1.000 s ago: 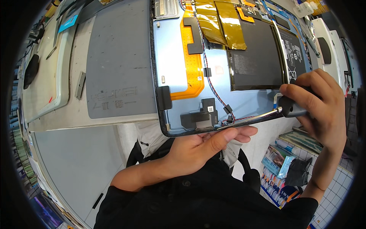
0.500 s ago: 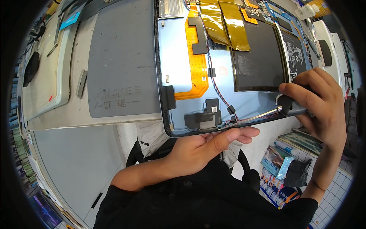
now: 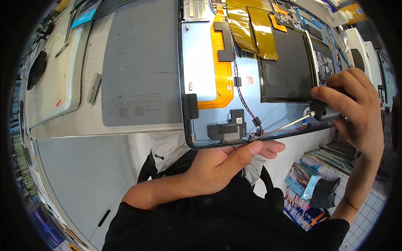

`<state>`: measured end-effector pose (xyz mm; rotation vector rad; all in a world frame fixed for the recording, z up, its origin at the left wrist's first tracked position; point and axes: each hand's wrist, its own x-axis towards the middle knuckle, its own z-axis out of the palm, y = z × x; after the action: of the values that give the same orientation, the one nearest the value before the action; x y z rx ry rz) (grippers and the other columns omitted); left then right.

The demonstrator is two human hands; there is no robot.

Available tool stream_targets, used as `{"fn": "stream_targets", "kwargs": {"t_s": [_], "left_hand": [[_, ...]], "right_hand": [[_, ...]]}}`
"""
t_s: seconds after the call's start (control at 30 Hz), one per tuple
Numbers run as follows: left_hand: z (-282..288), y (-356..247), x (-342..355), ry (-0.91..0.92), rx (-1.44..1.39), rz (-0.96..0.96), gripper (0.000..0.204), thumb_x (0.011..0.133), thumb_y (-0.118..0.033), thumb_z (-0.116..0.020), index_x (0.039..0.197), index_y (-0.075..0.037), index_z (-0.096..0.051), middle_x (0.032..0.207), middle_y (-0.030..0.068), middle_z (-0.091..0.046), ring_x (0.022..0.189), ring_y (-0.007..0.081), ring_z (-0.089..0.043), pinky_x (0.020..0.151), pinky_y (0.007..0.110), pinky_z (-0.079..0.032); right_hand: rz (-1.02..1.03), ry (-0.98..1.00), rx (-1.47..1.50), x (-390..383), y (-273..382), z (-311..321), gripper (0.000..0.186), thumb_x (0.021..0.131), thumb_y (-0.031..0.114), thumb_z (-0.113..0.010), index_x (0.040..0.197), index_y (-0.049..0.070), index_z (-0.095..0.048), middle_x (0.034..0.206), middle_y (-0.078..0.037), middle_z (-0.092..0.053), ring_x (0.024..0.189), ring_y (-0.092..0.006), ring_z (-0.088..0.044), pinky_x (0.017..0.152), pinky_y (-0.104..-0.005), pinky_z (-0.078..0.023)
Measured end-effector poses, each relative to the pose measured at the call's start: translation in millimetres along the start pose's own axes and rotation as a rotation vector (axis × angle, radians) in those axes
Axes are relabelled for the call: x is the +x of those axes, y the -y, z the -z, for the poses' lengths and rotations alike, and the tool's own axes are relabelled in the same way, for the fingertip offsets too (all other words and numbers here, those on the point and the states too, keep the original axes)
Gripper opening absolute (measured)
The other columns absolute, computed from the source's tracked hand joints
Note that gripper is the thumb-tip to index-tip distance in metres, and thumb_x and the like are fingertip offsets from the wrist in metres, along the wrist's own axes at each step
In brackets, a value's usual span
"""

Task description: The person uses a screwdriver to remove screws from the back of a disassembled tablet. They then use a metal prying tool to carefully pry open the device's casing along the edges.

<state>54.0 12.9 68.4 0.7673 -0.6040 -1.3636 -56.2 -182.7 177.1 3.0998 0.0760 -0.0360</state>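
An opened tablet (image 3: 247, 100) with a blue inner shell juts past the bench's near edge. An orange flex cable (image 3: 223, 83), a twisted red-and-black wire (image 3: 243, 102) and a black battery (image 3: 284, 79) lie inside it. My left hand (image 3: 226, 165) grips the tablet's near rim, thumb at the edge and fingers underneath. In my right hand (image 3: 356, 108) is a screwdriver (image 3: 289, 124) with a dark handle, held at a low slant. Its shaft runs over the near rim down to a spot beside my left thumb, where the exact tip is hard to make out.
Left of the tablet lies a grey mat (image 3: 140, 71) on the bench, with a small metal bar (image 3: 94, 88) beside it. A cream tray (image 3: 63, 75) stands farther left. A white bottle (image 3: 339, 17) is at the far right. Packages (image 3: 301, 180) sit low at right.
The screwdriver's handle has risen slightly and moved right, so its shaft slants more steeply. The tablet and bench appear shifted a little right in view. My left hand keeps its hold.
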Motion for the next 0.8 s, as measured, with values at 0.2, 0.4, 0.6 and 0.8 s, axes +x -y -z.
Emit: {"fn": "stream_targets", "kwargs": {"t_s": [0.2,0.4,0.6,0.8], "left_hand": [[0.6,1.7,-0.9,-0.017,0.023,-0.029,0.028,0.090,-0.013,-0.037,0.108,0.006,-0.047,0.106,0.0137,-0.055,0.093,0.0155,-0.054,0.084,0.026,-0.042],[1.2,3.9,-0.7,-0.012,0.029,-0.053,0.029,0.090,-0.014,-0.037,0.110,0.006,-0.046,0.106,0.0141,-0.055,0.093,0.0164,-0.054,0.083,0.027,-0.043],[0.9,4.3,-0.3,-0.010,0.009,-0.066,0.029,0.090,-0.014,-0.037,0.109,0.006,-0.046,0.106,0.0143,-0.055,0.093,0.0172,-0.054,0.083,0.027,-0.043],[1.7,3.8,-0.3,0.006,0.004,-0.053,0.029,0.090,-0.014,-0.037,0.109,0.006,-0.046,0.107,0.0137,-0.054,0.093,0.0167,-0.053,0.083,0.027,-0.042]], "right_hand": [[0.023,0.017,0.019,5.5,-4.6,-0.3,0.041,0.053,0.003,-0.056,0.093,0.010,-0.056,0.074,-0.008,-0.049,0.065,-0.0245,-0.046,0.056,-0.0337,-0.035],[0.033,0.032,0.026,12.8,-4.9,0.8,0.041,0.054,0.003,-0.056,0.094,0.010,-0.055,0.074,-0.008,-0.048,0.065,-0.0243,-0.046,0.057,-0.0338,-0.035],[0.069,0.027,0.021,18.9,-7.6,-0.8,0.041,0.054,0.002,-0.055,0.094,0.010,-0.056,0.074,-0.008,-0.048,0.066,-0.0243,-0.046,0.058,-0.0340,-0.035],[0.071,0.017,0.023,18.1,-9.2,-1.5,0.042,0.052,0.002,-0.055,0.094,0.010,-0.056,0.073,-0.008,-0.048,0.066,-0.0239,-0.046,0.059,-0.0339,-0.035]]}}
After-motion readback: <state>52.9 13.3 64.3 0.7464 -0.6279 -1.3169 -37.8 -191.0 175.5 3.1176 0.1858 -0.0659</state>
